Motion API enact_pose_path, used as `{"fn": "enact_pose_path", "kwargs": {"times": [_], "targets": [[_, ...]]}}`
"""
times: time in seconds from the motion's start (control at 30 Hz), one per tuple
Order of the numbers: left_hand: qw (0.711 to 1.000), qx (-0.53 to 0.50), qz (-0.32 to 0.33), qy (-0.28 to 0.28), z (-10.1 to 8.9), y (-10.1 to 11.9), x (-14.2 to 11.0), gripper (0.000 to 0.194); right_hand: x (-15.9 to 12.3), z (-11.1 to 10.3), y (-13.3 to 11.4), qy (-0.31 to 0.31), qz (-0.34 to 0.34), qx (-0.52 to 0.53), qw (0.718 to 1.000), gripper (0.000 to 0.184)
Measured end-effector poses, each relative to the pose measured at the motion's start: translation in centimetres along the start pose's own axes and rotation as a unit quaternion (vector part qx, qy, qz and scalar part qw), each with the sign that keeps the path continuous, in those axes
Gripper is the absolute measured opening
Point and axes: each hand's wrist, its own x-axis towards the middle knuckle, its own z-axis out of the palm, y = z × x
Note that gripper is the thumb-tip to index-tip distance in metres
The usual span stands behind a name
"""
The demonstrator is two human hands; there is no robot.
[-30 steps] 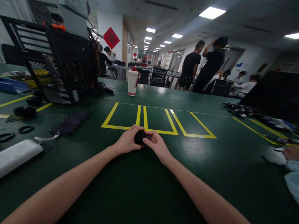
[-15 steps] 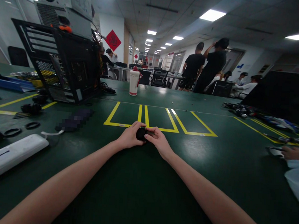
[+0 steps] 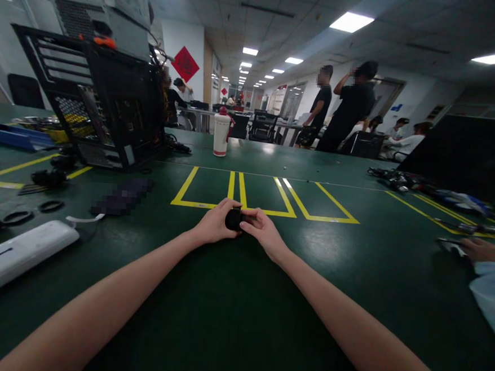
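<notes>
A small round black object (image 3: 232, 219) is held just above or on the green table (image 3: 239, 298); its exact kind cannot be made out. My left hand (image 3: 216, 222) curls around its left side, thumb below and fingers above. From the right, my right hand (image 3: 259, 227) pinches the object's edge between thumb and fingertips. Both hands are closed on it, and the fingers hide part of it. Just beyond them lie yellow tape outlines (image 3: 266, 212) on the tabletop.
A black computer case (image 3: 121, 109) stands at the left, near a white power bank-like box (image 3: 22, 257) and black rings (image 3: 51, 206). A white cup (image 3: 221, 134) stands farther back. At the right, a co-worker's hand (image 3: 486, 251) holds a dark-edged item beside cables and tools.
My hands keep their grip on the black object with hardly any movement. The co-worker's hand at the right has shifted slightly left, and a standing person in the background has turned.
</notes>
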Motion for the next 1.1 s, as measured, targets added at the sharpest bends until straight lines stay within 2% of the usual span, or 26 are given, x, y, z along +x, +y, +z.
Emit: {"fn": "enact_pose_path", "kwargs": {"times": [0.1,0.2,0.3,0.4,0.57,0.67,0.77,0.9,1.03,1.1], "targets": [[1.0,-0.001,-0.002,-0.003,-0.07,0.05,0.0,0.056,0.19,0.08,0.0,0.032,-0.007,-0.024,0.999,0.022],[1.0,-0.003,-0.01,-0.006,-0.15,0.12,-0.01,0.056,0.43,-0.05,0.07,0.046,0.011,-0.044,0.998,0.029],[1.0,-0.005,-0.012,-0.01,-0.23,0.21,-0.02,0.056,0.29,-0.28,-0.01,0.022,0.028,-0.037,0.999,0.034],[1.0,-0.005,-0.007,-0.008,-0.27,0.29,-0.04,0.055,-0.09,-0.33,-0.26,-0.014,0.016,-0.009,1.0,0.034],[1.0,-0.007,-0.011,-0.01,-0.32,0.37,-0.07,0.055,0.01,-0.12,-0.42,0.017,0.001,-0.025,1.0,0.022],[1.0,-0.012,-0.011,-0.01,-0.33,0.34,-0.07,0.054,0.46,-0.27,-0.16,0.026,0.015,-0.033,0.999,0.032],[1.0,-0.011,-0.006,-0.006,-0.28,0.25,-0.05,0.054,0.69,-0.6,0.11,0.003,0.035,-0.024,0.999,0.035],[1.0,-0.006,-0.003,-0.003,-0.2,0.16,0.0,0.054,0.44,-0.76,0.02,-0.026,0.027,-0.011,0.999,0.036],[1.0,-0.003,-0.004,-0.006,-0.26,0.23,0.02,0.054,0.39,-0.63,-0.17,-0.005,0.021,-0.036,0.999,0.028],[1.0,-0.005,-0.008,-0.009,-0.31,0.28,0.04,0.054,0.58,-0.66,-0.1,0.008,0.039,-0.048,0.998,0.031]]}}
